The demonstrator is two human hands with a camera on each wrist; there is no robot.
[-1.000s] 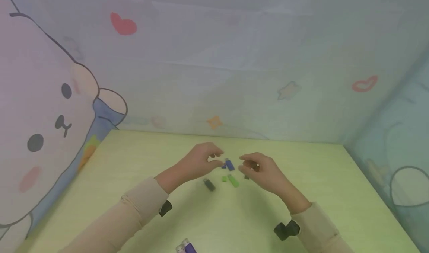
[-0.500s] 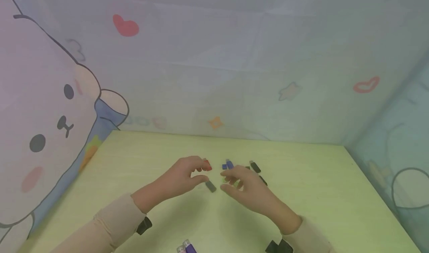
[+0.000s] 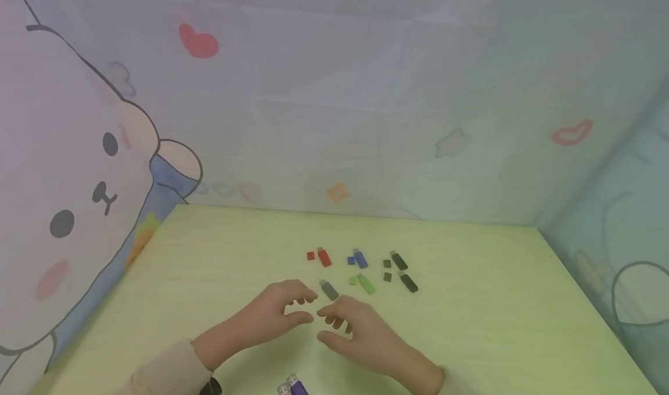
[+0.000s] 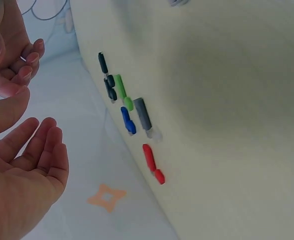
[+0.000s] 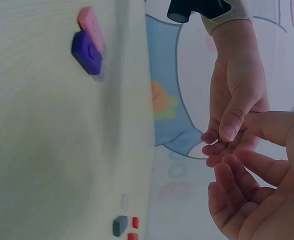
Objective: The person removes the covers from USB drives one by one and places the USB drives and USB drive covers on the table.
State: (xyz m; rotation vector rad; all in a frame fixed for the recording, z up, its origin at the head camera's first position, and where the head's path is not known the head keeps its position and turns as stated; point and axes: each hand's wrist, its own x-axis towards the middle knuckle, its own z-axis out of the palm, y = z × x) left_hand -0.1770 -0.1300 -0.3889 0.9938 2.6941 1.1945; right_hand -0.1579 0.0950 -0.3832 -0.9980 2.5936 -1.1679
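Observation:
My left hand and right hand hover over the table with fingers loosely bent, holding nothing, fingertips facing each other. Just beyond them lies a grey USB flash drive, with a clear cap at its end in the left wrist view. Farther back are a red drive beside its red cap, a blue drive with a blue cap, and a green drive with a green cap. Two black drives with dark caps lie to the right.
A purple flash drive and a pink one lie side by side close to me, at the bottom of the head view. Printed cloth rises behind the pale table and along its sides.
Both hands have drawn back toward me and leftward from above the drives. The red, blue, green and black drives and their caps are uncovered; the visible drives have stayed in place.

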